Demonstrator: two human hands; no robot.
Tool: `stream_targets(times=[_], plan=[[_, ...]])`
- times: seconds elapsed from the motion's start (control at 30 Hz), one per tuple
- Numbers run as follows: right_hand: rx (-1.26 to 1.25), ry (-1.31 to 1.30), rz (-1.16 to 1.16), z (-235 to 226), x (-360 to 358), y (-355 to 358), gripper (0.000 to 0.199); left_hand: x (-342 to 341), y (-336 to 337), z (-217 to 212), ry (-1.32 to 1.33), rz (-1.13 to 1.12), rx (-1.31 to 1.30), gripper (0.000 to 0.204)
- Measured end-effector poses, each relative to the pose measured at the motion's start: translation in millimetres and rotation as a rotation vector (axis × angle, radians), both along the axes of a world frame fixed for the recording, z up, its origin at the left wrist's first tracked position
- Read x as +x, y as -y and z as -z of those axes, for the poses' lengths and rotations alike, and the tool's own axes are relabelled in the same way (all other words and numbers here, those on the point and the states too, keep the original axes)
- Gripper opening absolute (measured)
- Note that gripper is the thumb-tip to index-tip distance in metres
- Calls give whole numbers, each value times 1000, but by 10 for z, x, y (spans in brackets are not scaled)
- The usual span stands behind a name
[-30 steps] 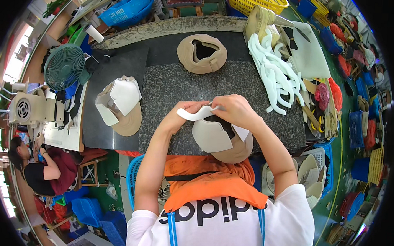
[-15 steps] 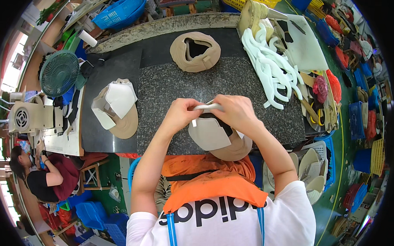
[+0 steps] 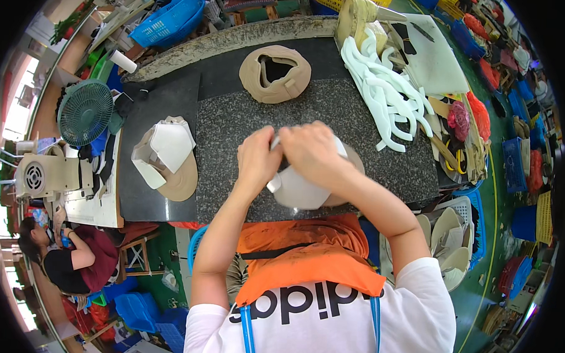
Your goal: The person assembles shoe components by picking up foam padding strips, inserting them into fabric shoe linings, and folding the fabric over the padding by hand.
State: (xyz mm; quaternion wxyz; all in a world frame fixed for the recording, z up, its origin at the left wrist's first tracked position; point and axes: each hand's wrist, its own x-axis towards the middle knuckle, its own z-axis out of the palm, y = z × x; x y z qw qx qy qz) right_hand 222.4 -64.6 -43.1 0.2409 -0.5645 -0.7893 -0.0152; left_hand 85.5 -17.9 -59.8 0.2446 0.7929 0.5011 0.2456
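The fingers of both hands are bunched together over a tan cap with a white lining (image 3: 301, 188), which lies at the near edge of the speckled grey worktop (image 3: 234, 122), right in front of the person's orange apron (image 3: 305, 252). The left hand (image 3: 258, 160) is curled, fingertips pressed down onto the cap's left side, and the right hand (image 3: 308, 149) is closed in a pinch beside it, the two hands touching at the knuckles; a narrow white strip (image 3: 275, 142) peeks out between them, though exactly how it is pinched is hidden under the fingers. Below the fingers the cap's pale inner panel spreads out toward the person, with a sliver of tan brim showing to the right of the right wrist. To the left of the left hand, well apart on the dark part of the table, sits a second tan cap with white panels (image 3: 166, 159), lying on its side. Straight beyond the fingers, near the far edge, an upturned tan cap (image 3: 275, 73) rests with its hollow facing up. Beyond and to the right of the right hand, a loose heap of white curved strips (image 3: 385, 87) spills across the top. Farther left stands a green fan (image 3: 85, 112), and past it, at the room's lower left, another person (image 3: 74, 259) sits bent over.
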Motion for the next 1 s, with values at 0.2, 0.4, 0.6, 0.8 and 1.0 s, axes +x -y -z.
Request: stream_targets(times=[0.2,0.4,0.6,0.8,1.0], plan=[[-268,-251,137,190,-58,56,12,-283,-67,306,260,-28,-281,39],[-107,-244,84,243,167,-131,14,-205,-71,143,504,207,-649,46],[76,-227,60,335,137,-157,18,-209,-139,84,428,215,-571,41],[92,-364,-68,365,259,-161,16,-111,-198,-7,143,214,-469,26],[-8,-478,-82,324,363,-59,10,-27,-150,63,172,153,-350,23]])
